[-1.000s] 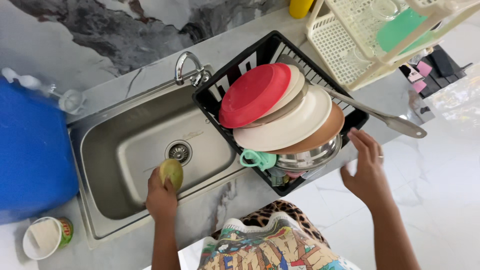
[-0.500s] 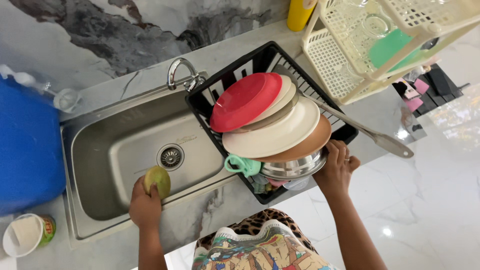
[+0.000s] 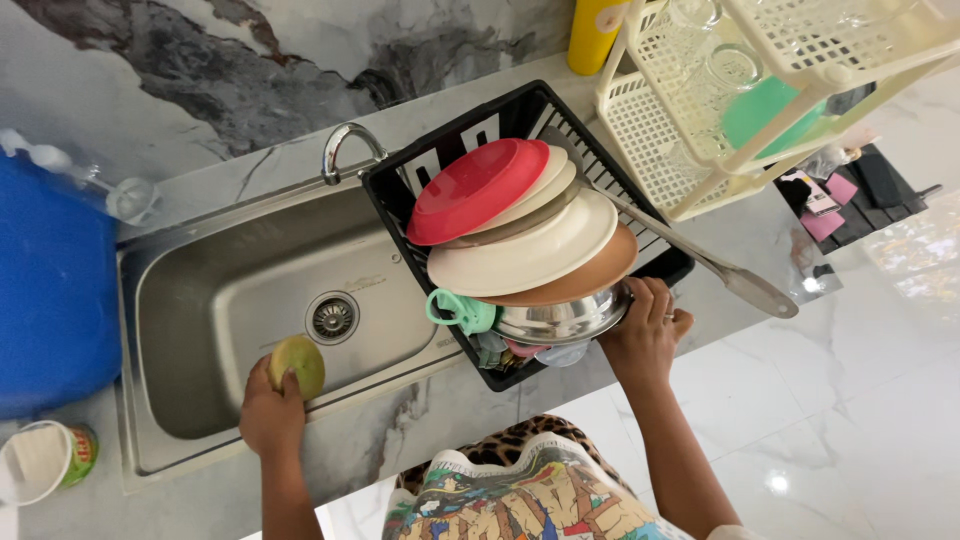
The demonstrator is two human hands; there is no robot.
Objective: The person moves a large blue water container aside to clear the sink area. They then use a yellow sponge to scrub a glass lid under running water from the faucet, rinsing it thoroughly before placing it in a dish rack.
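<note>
My left hand (image 3: pixel 270 410) holds a yellow-green sponge (image 3: pixel 297 363) over the near edge of the steel sink (image 3: pixel 210 300). My right hand (image 3: pixel 645 335) grips the near rim of a steel bowl (image 3: pixel 560 320) at the front of a black dish basket (image 3: pixel 470 140). Stacked in the basket above the bowl are a brown plate (image 3: pixel 600 275), a cream plate (image 3: pixel 525 250) and a red plate (image 3: pixel 470 190). A mint-green cup (image 3: pixel 460 310) lies beside the bowl. A long steel utensil (image 3: pixel 720 275) sticks out of the basket to the right.
A tap (image 3: pixel 345 145) stands behind the sink. A blue container (image 3: pixel 50 290) is at the left, with a small open tin (image 3: pixel 45 460) in front of it. A cream plastic rack (image 3: pixel 740 90) with glasses stands at the right, beside a yellow bottle (image 3: pixel 595 30). White floor lies below.
My right hand has moved left from open air onto the steel bowl's rim. My left hand with the sponge has stayed at the sink's near edge.
</note>
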